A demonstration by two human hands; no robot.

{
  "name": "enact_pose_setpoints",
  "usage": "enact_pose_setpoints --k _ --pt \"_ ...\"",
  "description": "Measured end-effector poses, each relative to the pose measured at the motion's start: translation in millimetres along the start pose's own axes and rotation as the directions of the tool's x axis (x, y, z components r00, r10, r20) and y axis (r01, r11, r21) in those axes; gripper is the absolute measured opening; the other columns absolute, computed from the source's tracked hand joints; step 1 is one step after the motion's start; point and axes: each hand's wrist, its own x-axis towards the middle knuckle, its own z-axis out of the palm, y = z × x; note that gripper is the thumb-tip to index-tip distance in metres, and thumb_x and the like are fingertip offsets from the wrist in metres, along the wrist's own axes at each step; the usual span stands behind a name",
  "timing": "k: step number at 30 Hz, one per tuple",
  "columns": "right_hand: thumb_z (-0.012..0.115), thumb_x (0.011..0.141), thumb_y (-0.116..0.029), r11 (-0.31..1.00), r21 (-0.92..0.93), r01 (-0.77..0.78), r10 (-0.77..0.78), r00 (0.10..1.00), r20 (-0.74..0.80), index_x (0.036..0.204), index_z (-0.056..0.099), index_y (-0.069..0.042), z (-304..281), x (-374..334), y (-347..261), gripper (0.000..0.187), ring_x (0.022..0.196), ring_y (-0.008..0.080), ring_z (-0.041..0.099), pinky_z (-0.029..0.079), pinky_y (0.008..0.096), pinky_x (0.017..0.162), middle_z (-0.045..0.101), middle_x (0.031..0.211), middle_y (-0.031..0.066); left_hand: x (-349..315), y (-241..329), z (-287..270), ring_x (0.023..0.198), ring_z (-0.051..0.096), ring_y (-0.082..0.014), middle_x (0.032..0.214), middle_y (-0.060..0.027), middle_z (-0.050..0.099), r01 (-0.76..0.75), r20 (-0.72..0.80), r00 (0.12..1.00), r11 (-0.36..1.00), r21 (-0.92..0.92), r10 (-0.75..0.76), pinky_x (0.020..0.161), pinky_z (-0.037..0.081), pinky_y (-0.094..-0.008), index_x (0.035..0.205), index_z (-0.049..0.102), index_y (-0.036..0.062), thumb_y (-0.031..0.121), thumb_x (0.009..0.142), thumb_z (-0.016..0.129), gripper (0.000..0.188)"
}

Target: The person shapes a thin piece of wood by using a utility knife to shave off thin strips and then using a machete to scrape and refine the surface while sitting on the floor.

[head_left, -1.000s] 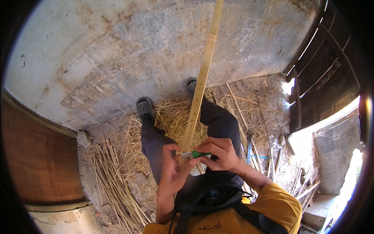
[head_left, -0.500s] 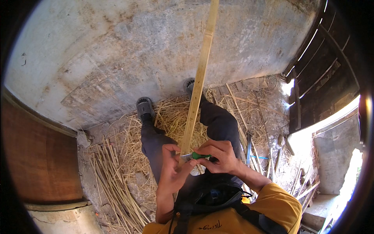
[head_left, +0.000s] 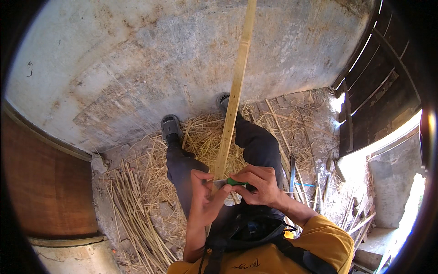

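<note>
A long, flat bamboo strip (head_left: 235, 93) runs from the top of the view down to my hands, close to my waist. My right hand (head_left: 260, 185) is closed round the green handle (head_left: 235, 182) of a small knife. Its short metal blade (head_left: 220, 183) lies across the strip. On the left side of the strip, my left hand (head_left: 205, 196) is closed on it by the blade, with thumb and forefinger near the knife. My fingers partly hide the strip's near end and the cutting edge.
Straw and shavings (head_left: 200, 141) cover the floor round my feet. A pile of thin bamboo sticks (head_left: 137, 210) lies at the left. Ahead rises a stained concrete wall (head_left: 159, 59). A brown wooden panel (head_left: 45, 182) stands left; dark boards (head_left: 383, 82) stand right. A black bag (head_left: 248, 228) hangs at my waist.
The whole view has shifted by a very small amount. Both hands keep their hold on the strip and the knife, with the blade still across the bamboo.
</note>
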Motion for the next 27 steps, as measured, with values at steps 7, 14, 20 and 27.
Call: enact_pose_setpoints --k 7,14,20,27 --pt "0.092 0.074 -0.016 0.999 -0.045 0.013 -0.015 0.998 -0.062 0.103 0.076 -0.009 3.5 -0.6 0.1 0.034 0.063 0.0181 0.069 0.051 0.0312 0.052 0.070 0.079 0.0024 -2.2 1.6 1.0 0.108 0.066 -0.0153 0.120 -0.0193 0.062 -0.013 0.007 1.000 1.000 0.017 0.013 0.088 0.053 -0.0242 0.118 0.030 0.0055 -0.013 0.098 0.061 0.041" --pt "0.091 0.074 -0.015 0.998 -0.056 -0.004 0.000 0.998 -0.065 0.104 0.076 -0.010 0.9 -2.4 0.7 0.034 0.064 0.0192 0.069 0.053 0.0324 0.053 0.071 0.079 0.0031 -3.1 4.2 5.5 0.104 0.066 -0.0141 0.112 -0.0177 0.065 0.000 -0.007 1.000 1.000 0.029 0.000 0.086 0.051 -0.0237 0.118 0.030 0.0063 -0.011 0.098 0.062 0.041" --pt "0.089 0.076 -0.012 0.989 -0.045 -0.140 0.132 0.980 -0.149 0.103 0.075 -0.006 -9.2 11.5 7.0 0.030 0.068 0.0258 0.072 0.055 0.0352 0.057 0.072 0.083 0.0076 -12.0 -5.8 -2.5 0.082 0.058 -0.0059 0.099 -0.0115 0.066 0.045 -0.017 0.999 0.995 0.089 -0.043 0.067 0.044 -0.0205 0.119 0.030 0.0070 -0.005 0.099 0.065 0.041" --pt "0.090 0.075 -0.005 0.994 -0.031 -0.109 0.107 0.992 -0.060 0.100 0.073 0.001 -11.0 12.3 14.1 0.031 0.073 0.0246 0.075 0.058 0.0316 0.062 0.073 0.086 0.0120 -10.3 -1.8 -5.7 0.070 0.047 -0.0020 0.087 -0.0020 0.060 0.105 0.004 0.994 0.984 0.144 -0.107 0.057 0.034 -0.0199 0.123 0.038 0.0056 0.006 0.106 0.061 0.029"
